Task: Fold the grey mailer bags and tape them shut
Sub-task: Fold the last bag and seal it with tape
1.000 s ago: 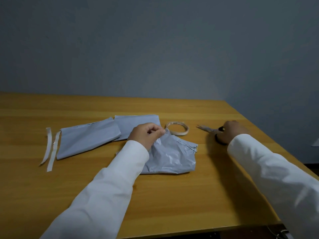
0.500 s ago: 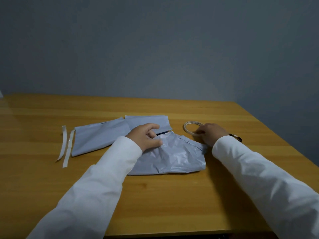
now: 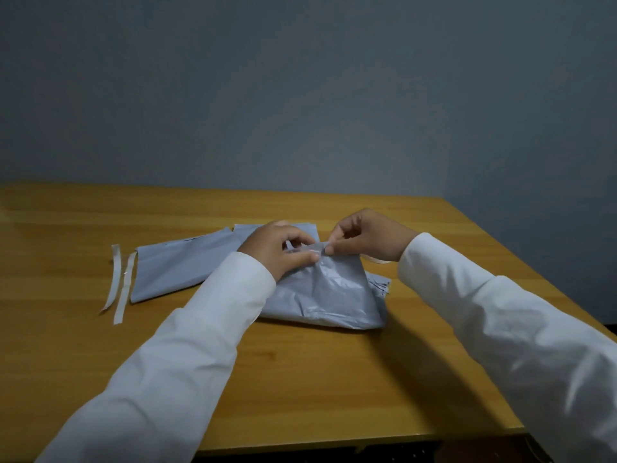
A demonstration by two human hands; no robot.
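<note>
A crumpled grey mailer bag [image 3: 327, 295] lies folded at the table's centre. My left hand [image 3: 280, 250] presses on its top fold, thumb and fingers pinching one end of a short clear tape strip [image 3: 312, 248]. My right hand [image 3: 364, 240] pinches the strip's other end just above the fold. The tape roll [image 3: 375, 260] peeks out from under my right wrist. A second grey mailer bag [image 3: 177, 267] lies flat to the left, and a third grey mailer bag [image 3: 245, 228] shows behind my left hand.
Two white peeled liner strips [image 3: 120, 282] lie left of the flat bags. The wooden table [image 3: 300, 379] ends at a right edge close to my right sleeve and a front edge below. A grey wall stands behind. The scissors are out of sight.
My right hand left the scissors, went to the tape roll, and now pinches a tape strip together with my left hand over the bag's fold. The view shifted right.
</note>
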